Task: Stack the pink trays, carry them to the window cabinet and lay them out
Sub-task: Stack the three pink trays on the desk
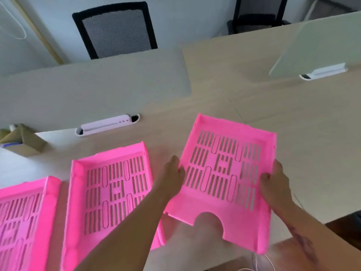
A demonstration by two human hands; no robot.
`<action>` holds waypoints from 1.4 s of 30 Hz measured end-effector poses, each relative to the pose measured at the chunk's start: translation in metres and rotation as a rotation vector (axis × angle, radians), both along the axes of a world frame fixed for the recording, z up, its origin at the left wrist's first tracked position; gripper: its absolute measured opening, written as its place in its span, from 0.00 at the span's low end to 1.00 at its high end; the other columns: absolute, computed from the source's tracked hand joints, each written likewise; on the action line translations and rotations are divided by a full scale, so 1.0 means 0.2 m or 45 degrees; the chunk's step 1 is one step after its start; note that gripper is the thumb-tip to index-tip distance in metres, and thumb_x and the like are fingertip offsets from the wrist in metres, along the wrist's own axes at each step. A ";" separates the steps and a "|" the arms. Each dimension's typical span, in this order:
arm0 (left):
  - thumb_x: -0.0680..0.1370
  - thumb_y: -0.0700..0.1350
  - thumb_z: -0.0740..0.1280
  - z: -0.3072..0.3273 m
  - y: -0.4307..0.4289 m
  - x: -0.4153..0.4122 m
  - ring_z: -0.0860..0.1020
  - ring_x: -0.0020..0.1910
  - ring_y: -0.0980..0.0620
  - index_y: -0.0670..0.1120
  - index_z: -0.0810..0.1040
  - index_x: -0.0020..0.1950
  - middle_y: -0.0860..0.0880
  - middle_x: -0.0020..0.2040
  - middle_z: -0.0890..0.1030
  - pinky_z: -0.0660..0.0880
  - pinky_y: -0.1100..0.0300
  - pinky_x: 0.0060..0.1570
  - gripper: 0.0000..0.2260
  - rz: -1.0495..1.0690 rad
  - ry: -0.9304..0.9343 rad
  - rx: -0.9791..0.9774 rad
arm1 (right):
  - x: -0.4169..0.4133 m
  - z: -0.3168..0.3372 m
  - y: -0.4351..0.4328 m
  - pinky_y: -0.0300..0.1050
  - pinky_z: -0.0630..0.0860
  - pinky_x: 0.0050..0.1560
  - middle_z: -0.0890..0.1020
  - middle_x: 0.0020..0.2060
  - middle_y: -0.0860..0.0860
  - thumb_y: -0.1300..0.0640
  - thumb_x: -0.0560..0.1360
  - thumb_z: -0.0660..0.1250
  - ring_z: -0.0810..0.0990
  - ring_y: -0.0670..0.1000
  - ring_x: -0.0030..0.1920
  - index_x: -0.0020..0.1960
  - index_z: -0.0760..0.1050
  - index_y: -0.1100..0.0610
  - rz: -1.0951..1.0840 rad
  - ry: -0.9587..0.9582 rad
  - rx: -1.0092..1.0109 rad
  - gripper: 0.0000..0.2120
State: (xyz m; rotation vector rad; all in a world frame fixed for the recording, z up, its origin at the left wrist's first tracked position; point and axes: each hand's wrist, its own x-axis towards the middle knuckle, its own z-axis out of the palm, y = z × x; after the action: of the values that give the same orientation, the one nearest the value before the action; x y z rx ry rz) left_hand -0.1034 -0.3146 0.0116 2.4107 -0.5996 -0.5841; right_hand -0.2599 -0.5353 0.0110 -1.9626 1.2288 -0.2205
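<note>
The pale wooden bench (pixel 293 124) is stretching out wide in front of the person, with grey divider panels (pixel 88 90) standing along its far side and a black mesh chair (pixel 115 29) sitting beyond them. Three pink trays are showing on it, all slotted through the floor with rows of narrow openings and a small square pattern at the centre. The right tray (pixel 224 173) is being held by both hands, tilted and turned a little clockwise, its near end with the rounded cut-out hanging past the bench edge while its far end is sitting low over the wood; whether that end is touching I cannot tell. The left hand (pixel 173 171) is closing its grip on the tray's left wall, thumb lying over the rim and onto the slotted floor, fingers hidden beneath. The right hand (pixel 275 182) is clasping the right wall the same way, thumb curling inward over the rim, the other fingers out of sight under the tray. The middle tray (pixel 109 194) is lying flat on the bench just beside the held one, with the left forearm crossing over its near right corner. The left tray (pixel 25 212) is lying flat too, cut off by the picture's edge, close beside the middle one. A small cardboard box (pixel 23 139) is sitting further back at the left.
</note>
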 end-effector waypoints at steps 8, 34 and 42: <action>0.82 0.44 0.56 0.10 0.73 0.10 0.70 0.29 0.54 0.41 0.68 0.45 0.50 0.34 0.72 0.64 0.61 0.26 0.09 0.581 -0.117 0.037 | 0.53 -0.04 0.51 0.47 0.73 0.23 0.81 0.42 0.57 0.65 0.79 0.55 0.78 0.54 0.28 0.72 0.63 0.57 0.478 -0.071 -0.005 0.21; 0.83 0.49 0.56 -0.04 1.50 0.06 0.78 0.33 0.44 0.43 0.67 0.46 0.41 0.41 0.79 0.80 0.43 0.35 0.11 0.960 0.073 -0.108 | 0.94 -0.10 1.28 0.44 0.70 0.25 0.79 0.48 0.55 0.64 0.82 0.51 0.74 0.51 0.28 0.80 0.45 0.51 0.738 0.131 0.131 0.30; 0.81 0.48 0.60 -0.05 1.53 0.02 0.80 0.37 0.42 0.43 0.70 0.48 0.40 0.42 0.80 0.81 0.42 0.38 0.09 1.022 0.137 -0.154 | 0.88 -0.12 1.28 0.41 0.66 0.22 0.72 0.70 0.60 0.66 0.80 0.52 0.69 0.47 0.24 0.80 0.45 0.49 0.728 0.072 0.189 0.33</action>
State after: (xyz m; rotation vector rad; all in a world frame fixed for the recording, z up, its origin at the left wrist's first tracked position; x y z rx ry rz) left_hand -0.0996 -0.0092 0.0024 2.2300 0.3740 -0.3051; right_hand -0.0843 -0.2793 -0.0124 -2.1066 0.6511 0.2116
